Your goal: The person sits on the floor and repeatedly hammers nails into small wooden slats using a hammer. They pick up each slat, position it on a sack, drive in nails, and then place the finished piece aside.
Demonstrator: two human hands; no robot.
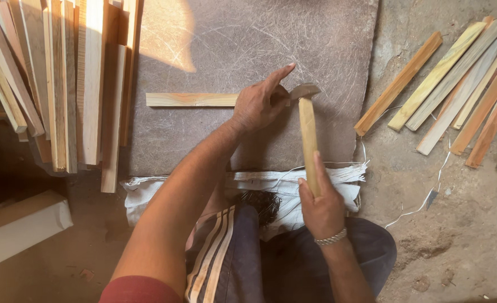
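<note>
Left hand (pixel 260 104) pins the wooden strip (pixel 191 99); right hand (pixel 320 205) grips the hammer (pixel 307 132) beside it.

open mat (pixel 248 50) lies far of the strip (pixel 191 100); stacked slats (pixel 63 84) wall the left, loose slats (pixel 456 90) crowd the right.
</note>
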